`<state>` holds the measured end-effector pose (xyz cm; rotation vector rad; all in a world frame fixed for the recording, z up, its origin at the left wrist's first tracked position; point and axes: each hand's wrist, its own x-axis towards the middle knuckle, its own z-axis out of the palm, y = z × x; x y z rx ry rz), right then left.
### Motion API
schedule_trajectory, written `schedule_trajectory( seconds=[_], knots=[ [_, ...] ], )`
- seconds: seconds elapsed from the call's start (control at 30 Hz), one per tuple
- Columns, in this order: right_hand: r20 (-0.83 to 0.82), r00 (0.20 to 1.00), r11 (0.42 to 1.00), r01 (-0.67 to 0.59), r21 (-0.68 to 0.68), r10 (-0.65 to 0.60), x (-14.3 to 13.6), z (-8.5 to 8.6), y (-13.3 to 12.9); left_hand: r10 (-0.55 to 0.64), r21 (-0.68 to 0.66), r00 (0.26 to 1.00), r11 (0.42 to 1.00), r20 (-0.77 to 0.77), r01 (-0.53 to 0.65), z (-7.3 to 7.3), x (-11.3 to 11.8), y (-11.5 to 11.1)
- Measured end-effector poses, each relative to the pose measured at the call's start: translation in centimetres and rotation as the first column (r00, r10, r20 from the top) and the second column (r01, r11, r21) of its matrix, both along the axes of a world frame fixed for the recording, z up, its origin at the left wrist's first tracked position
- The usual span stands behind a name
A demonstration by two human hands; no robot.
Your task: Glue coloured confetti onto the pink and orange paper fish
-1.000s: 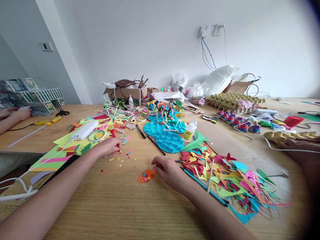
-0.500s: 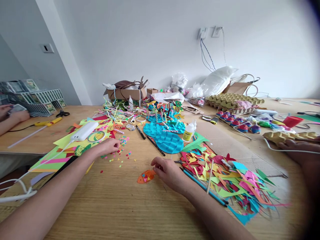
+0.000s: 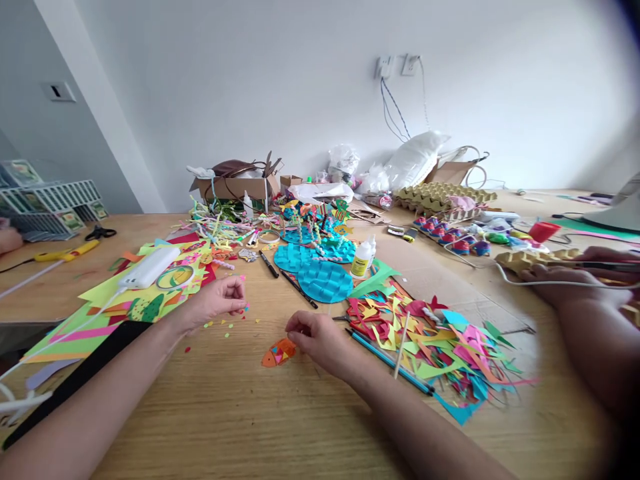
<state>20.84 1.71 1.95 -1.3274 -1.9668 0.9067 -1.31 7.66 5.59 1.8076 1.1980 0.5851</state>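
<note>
Orange paper fish: we have the orange paper fish (image 3: 279, 353) lying on the wooden table (image 3: 240, 420) in front of us, head to the left, with small coloured pieces on its body.
Right hand: our right hand (image 3: 323, 343) is at the tail end of the fish, fingers bent and thumb close to the forefinger; we cannot tell whether they pinch the tail or only rest by it.
Left hand: our left hand (image 3: 223, 300) is just above the scattered confetti (image 3: 225, 325), fingers curled in towards the thumb; we cannot tell whether a piece is between the tips.
Blue discs: beyond our hands we see blue woven discs (image 3: 325, 281), the farther ones bearing small paper fish and twisted stalks.
Glue: two white glue bottles (image 3: 361, 259) stand beside the nearest disc.
Pens: a black pen (image 3: 269, 265) lies left of the discs.
Right side: we have a heap of paper scraps (image 3: 430, 340), with blue-green sticks (image 3: 390, 360) along its near edge.
Left side: a white power bank (image 3: 150, 267) and a roll of tape (image 3: 175, 277) lie on coloured paper sheets (image 3: 85, 327).
Neighbour: at far right, another person's hands are at an egg carton (image 3: 537, 259).
</note>
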Motion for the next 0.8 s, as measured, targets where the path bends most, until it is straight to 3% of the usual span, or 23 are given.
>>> schedule_trajectory(
  seconds=[0.17, 0.37, 0.53, 0.8],
  knots=[
    [-0.216, 0.974, 0.994, 0.043, -0.099, -0.064, -0.6, -0.2, 0.1, -0.013, -0.028, 0.979, 0.999, 0.203, 0.019, -0.5, 3.3, -1.8],
    [-0.414, 0.9, 0.982, 0.068, -0.176, -0.137, -0.3, -0.5, 0.4, -0.03, -0.049, 0.952, 0.998, 0.304, 0.047, -0.9, 5.6, -3.1],
    [-0.468, 0.872, 0.974, 0.045, -0.224, -0.148, -0.1, -0.4, 0.5, -0.055, -0.116, 0.933, 0.988, 0.356, 0.103, -1.4, 6.2, -3.1],
    [-0.456, 0.874, 0.972, 0.07, -0.225, -0.169, 0.0, -0.4, 0.6, -0.003, -0.145, 0.92, 0.987, 0.391, 0.065, -1.7, 6.6, -3.1]
  ],
)
